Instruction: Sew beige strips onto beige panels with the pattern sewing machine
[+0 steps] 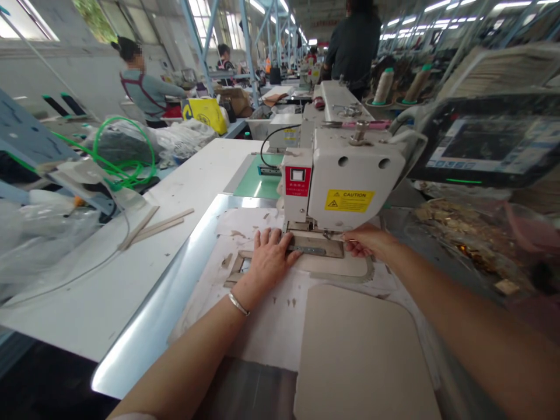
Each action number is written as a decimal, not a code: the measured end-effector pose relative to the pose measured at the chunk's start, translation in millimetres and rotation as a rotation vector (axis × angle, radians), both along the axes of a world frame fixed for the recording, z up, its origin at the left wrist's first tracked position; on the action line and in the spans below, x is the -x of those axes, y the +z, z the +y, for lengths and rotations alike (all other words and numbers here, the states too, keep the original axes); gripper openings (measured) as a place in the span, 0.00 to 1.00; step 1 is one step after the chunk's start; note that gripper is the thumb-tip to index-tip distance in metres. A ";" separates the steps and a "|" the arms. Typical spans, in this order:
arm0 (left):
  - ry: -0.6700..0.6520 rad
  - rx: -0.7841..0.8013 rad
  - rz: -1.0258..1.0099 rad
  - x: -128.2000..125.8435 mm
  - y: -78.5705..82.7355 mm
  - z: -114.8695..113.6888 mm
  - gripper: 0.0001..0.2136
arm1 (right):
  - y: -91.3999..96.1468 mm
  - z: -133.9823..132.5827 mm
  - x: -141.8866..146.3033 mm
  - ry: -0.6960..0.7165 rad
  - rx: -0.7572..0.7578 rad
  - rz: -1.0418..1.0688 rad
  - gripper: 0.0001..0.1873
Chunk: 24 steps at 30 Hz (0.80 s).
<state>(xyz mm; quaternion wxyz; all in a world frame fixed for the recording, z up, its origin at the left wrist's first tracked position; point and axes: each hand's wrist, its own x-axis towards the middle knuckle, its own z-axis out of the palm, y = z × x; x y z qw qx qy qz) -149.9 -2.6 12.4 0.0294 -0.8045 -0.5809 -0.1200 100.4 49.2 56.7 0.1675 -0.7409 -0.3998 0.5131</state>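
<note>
My left hand [271,256] lies with fingers spread on a beige panel with rounded corners, at the left end of a metal clamp frame [308,250] under the head of a sewing machine [354,169]. On the right of the needle area, my right hand [365,240] has its fingers closed in a pinch. Something thin seems to stick out from the fingertips, too small to name. The beige panel [352,266] reaches out under the clamp frame. Closer to me rests a larger beige panel [363,350] with rounded corners.
White paper with torn scraps [262,332] covers part of the shiny metal plate [144,326]. Narrow strips [153,227] lie on the white table [87,291] at left. A control screen [485,143] stands at right above a bag of gold-coloured pieces [468,233]. Several people work farther back.
</note>
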 end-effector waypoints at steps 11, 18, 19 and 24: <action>-0.037 0.057 -0.053 -38.3 3.5 -11.4 0.17 | -7.8 -7.6 -54.8 -0.016 -0.009 -0.001 0.06; -0.120 0.121 -0.071 -52.4 9.2 -27.5 0.13 | -8.4 -12.2 -87.0 -0.060 0.000 -0.014 0.05; -0.131 0.134 -0.075 -54.2 9.8 -29.2 0.14 | -9.2 -12.6 -92.4 -0.064 -0.001 -0.013 0.05; -0.158 0.177 -0.077 -61.1 14.4 -36.8 0.15 | -12.0 -15.8 -109.0 -0.065 -0.022 -0.003 0.05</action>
